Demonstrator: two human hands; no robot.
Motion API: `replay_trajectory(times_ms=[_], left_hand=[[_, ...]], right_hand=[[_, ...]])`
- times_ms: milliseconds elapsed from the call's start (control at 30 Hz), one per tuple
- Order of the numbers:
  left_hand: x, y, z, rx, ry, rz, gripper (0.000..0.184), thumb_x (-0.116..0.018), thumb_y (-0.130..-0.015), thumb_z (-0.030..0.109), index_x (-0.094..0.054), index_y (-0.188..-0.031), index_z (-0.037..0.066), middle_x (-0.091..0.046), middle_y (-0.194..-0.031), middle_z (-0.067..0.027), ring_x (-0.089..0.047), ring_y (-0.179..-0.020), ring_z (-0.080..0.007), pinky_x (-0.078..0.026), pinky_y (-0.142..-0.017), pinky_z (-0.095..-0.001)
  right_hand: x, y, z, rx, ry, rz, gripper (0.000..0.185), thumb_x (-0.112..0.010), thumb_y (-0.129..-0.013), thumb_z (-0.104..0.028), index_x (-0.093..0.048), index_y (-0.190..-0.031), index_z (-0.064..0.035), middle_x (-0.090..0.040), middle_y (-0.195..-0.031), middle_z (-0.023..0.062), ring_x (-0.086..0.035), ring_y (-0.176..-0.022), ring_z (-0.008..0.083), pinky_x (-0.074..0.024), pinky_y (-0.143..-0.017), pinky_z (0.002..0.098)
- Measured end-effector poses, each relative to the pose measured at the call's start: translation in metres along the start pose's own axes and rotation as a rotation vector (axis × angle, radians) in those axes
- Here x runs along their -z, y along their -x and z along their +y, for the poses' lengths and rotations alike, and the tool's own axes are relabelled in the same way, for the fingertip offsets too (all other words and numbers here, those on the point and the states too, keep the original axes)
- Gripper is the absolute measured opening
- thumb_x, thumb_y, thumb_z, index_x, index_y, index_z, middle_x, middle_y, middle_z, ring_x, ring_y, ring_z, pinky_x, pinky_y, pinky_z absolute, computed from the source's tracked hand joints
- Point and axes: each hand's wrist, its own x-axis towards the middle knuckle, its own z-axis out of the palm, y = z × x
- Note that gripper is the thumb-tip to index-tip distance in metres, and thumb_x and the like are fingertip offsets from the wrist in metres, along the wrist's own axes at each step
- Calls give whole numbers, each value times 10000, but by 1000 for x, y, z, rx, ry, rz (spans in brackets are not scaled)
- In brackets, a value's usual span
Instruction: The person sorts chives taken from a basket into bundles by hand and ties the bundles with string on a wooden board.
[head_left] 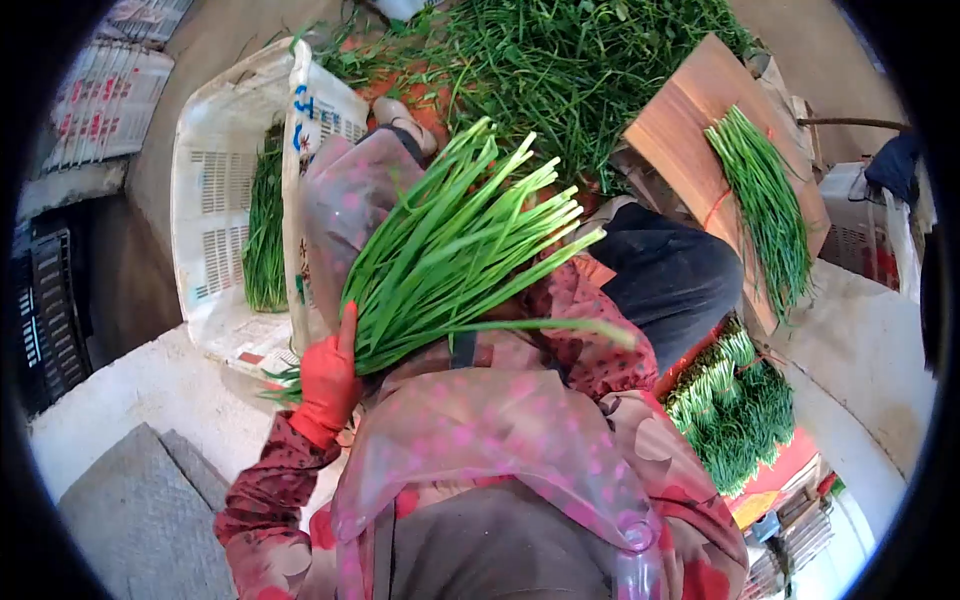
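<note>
My left hand (328, 385), in a red glove, is closed around the leafy end of a loose bunch of garlic chives (450, 255). The bunch lies slanted across my lap, its pale cut stems pointing up and to the right. One long stalk sticks out lower down, apart from the others. My right sleeve (600, 340) reaches under the stems, and the bunch hides my right hand and its fingers. A clear, pink-spotted plastic apron (490, 430) covers my front.
To the left, a white plastic crate (215, 120) holds a bunch of chives (266, 230). Another bunch (765, 205) lies on a wooden board (690, 110) at the right. Tied bundles (740, 410) are stacked below it. A heap of loose greens (560, 80) covers the floor ahead.
</note>
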Motion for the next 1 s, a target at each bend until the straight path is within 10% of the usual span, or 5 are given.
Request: replay_trajectory(times_ms=[267,400,567,700,1000], left_hand=[[58,-1,-11,122,468,-402,947,-764,-666,180,-259,-1465,111,-632,-864,-177,-627,-760,-350,-496,-685,-384],[105,-57,-58,175,550,-1004,712,-765,-714,279,-486,-1339,81,-671,-924,-164,-664,-804,-247,-508,-750,-329],[104,-169,-57,39,1143,-236,664,-720,-768,155,-454,-1375,106,-570,-1255,-83,-585,-1028,-179,-461,-907,-349],[-30,-243,-31,-111,1622,-534,671,-696,-790,161,-416,-1396,90,-528,-1304,-90,-524,-1134,-185,-415,-967,-346],[-24,-201,48,78,1439,-1012,700,-715,-771,183,-412,-1394,84,-524,-1307,-92,-516,-1148,-193,-404,-980,-353]], right_hand=[[1,-5,8,67,-42,-24,379,-567,-893,-323,-582,-1137,-34,-656,-941,106,-619,-759,182,-524,-702,336],[3,11,1,140,-16,-55,396,-571,-895,-328,-568,-1164,-37,-652,-967,104,-619,-778,181,-523,-716,336],[-10,51,6,238,116,-168,419,-575,-899,-335,-550,-1197,-42,-648,-998,102,-619,-802,180,-523,-734,336],[4,63,-19,392,162,-226,439,-579,-901,-340,-535,-1224,-46,-645,-1023,100,-618,-820,179,-522,-748,336],[23,66,-47,541,-102,-327,488,-587,-907,-352,-503,-1285,-55,-637,-1080,97,-618,-863,177,-521,-780,336]])
